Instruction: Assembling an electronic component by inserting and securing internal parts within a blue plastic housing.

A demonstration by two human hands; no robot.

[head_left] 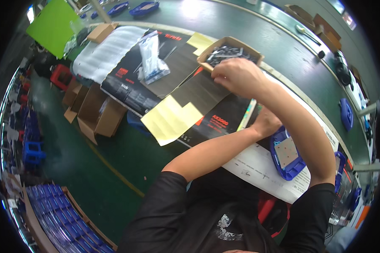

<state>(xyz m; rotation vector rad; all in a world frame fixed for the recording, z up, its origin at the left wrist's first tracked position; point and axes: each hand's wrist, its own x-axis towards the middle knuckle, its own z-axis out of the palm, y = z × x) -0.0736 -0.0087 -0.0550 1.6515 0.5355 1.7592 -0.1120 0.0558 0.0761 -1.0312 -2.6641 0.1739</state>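
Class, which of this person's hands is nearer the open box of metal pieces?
Right. The right hand is at the near side of the box; the left hand is farther off, near a blue tray.

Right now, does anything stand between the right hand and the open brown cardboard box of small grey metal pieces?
Nothing visible does: the right hand overlaps the cardboard box in view, at its near edge; contact is unclear. The left hand lies lower, off that path.

Just beyond the right fingers (219, 76), the box (204, 65) was brown, the metal pieces (224, 52) silver-grey. Left of the fingers, the paper (169, 120) was pale yellow; to their right, the tray (291, 172) deep blue, its board (286, 152) beige, dotted red.
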